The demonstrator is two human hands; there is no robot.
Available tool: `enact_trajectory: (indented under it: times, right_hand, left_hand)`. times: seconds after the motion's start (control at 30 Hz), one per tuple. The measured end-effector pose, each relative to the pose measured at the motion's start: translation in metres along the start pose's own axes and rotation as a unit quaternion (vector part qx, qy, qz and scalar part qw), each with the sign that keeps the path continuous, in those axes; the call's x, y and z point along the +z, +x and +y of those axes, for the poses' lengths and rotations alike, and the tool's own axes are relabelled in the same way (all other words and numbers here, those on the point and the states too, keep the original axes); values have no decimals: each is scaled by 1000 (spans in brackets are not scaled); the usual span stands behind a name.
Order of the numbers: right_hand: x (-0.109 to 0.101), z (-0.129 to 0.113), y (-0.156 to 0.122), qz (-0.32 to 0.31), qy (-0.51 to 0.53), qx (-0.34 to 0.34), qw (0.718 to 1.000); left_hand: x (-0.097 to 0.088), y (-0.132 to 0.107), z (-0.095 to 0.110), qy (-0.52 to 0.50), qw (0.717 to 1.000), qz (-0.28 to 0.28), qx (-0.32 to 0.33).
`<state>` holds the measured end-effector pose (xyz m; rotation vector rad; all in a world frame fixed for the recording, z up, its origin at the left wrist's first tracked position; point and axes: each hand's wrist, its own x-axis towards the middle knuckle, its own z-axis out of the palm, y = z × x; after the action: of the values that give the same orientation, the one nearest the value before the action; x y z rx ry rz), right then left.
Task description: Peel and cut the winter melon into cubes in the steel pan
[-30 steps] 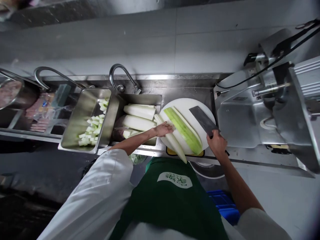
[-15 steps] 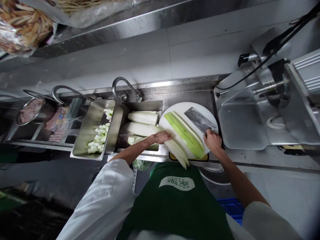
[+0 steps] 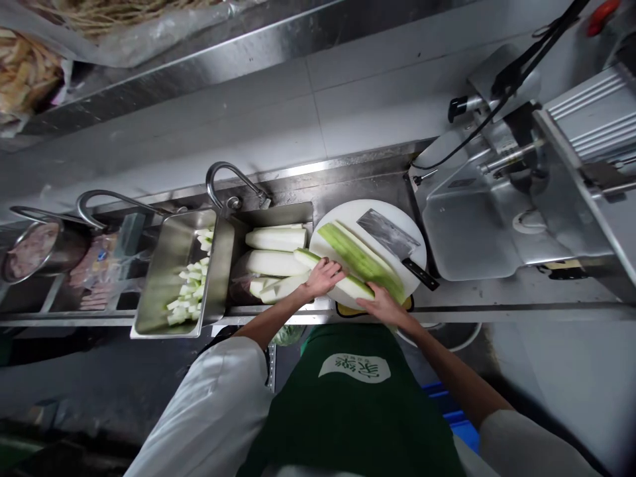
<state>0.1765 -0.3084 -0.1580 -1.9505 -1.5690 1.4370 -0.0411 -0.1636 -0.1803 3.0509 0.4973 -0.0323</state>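
A round white cutting board lies on the steel counter. Long pale-green gourd strips lie across it. My left hand grips the upper part of a gourd strip at the board's left edge. My right hand holds the lower end of the same strip near the counter's front. The cleaver lies flat on the board's right side, with no hand on it.
Peeled gourd pieces lie in the sink beside the board. A steel tray with several cut gourd chunks stands to the left. A tap arches behind. A meat slicer stands at the right. A pot sits far left.
My right hand let go of the cleaver, which now lies on the board, and moved left onto the gourd strip. My left hand stays on the strip.
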Motion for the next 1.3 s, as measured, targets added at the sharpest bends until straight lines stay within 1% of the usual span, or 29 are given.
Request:
enact_trajectory:
  times: [0.07, 0.1, 0.17, 0.23, 0.27, 0.33, 0.4, 0.47, 0.5, 0.57, 0.63, 0.67, 0.73, 0.83, 0.93, 1.0, 1.13, 1.3]
  right_hand:
    - [19, 8, -6, 65, -76, 0, 995]
    - [29, 14, -9, 87, -118, -5, 989]
    - [46, 26, -14, 121, -187, -21, 975]
    - [57, 37, -17, 165, -229, -43, 958]
    - [60, 41, -18, 191, -243, -54, 949]
    - [61, 46, -18, 244, -265, -63, 931]
    - [60, 48, -17, 290, -278, -55, 914]
    - [59, 51, -17, 323, -277, -25, 905]
    - [59, 54, -17, 331, -269, -2, 905]
    - [60, 64, -15, 331, -237, 50, 912]
    - [62, 77, -12, 319, -187, 79, 926]
    - [63, 84, -10, 313, -159, 75, 933]
    - [65, 96, -7, 312, -111, 46, 943]
    - [69, 108, -6, 330, -70, 8, 941]
    - [72, 111, -7, 342, -42, 3, 939]
    - [73, 109, -9, 341, -30, 15, 939]
    - [65, 99, -11, 314, -36, 43, 948]
    - [49, 85, -12, 262, -76, 62, 960]
  left_hand:
    - [4, -1, -5, -14, 999, -26, 22]
    - [7, 0, -10, -20, 998, -47, 25]
    - [11, 2, -20, -23, 995, -101, 12]
    - [15, 5, -30, -18, 989, -145, -1]
    - [17, 8, -34, -14, 988, -156, -1]
    - [18, 14, -42, -6, 989, -151, 2]
    - [17, 22, -50, -9, 991, -130, -10]
    - [15, 31, -60, -24, 994, -106, -33]
    - [14, 36, -65, -33, 994, -95, -39]
    - [14, 47, -77, -49, 995, -83, -29]
    - [17, 60, -89, -66, 994, -92, 11]
    - [19, 67, -94, -76, 991, -106, 33]
    - [23, 82, -104, -97, 982, -144, 70]
    - [27, 104, -117, -116, 968, -200, 98]
    - [28, 116, -127, -120, 960, -227, 111]
    - [25, 113, -129, -119, 960, -220, 123]
    - [18, 96, -126, -101, 971, -174, 132]
    - [8, 69, -116, -64, 975, -183, 110]
